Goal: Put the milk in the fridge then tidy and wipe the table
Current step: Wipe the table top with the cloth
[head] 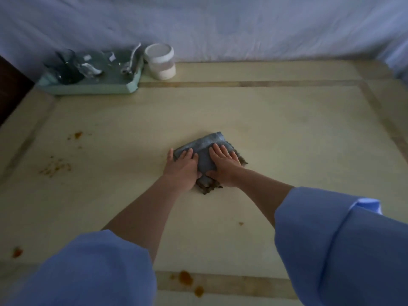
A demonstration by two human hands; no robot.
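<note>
A folded blue-grey cloth (206, 144) lies in the middle of the cream table (287, 133). My left hand (183, 167) presses flat on its left part, fingers straight and spread. My right hand (224, 165) lies flat on its right part, thumb tucked along the near edge. The cloth's near corner looks dark and soiled. Orange-brown stains (55, 167) mark the table at the left, and more stains (186, 278) sit at the near edge. No milk is in view.
A pale green tray (88, 88) at the back left carries dark glassware and a metal utensil. A white lidded jar (160, 61) stands beside it. A blue-white sheet (220, 25) hangs behind the table.
</note>
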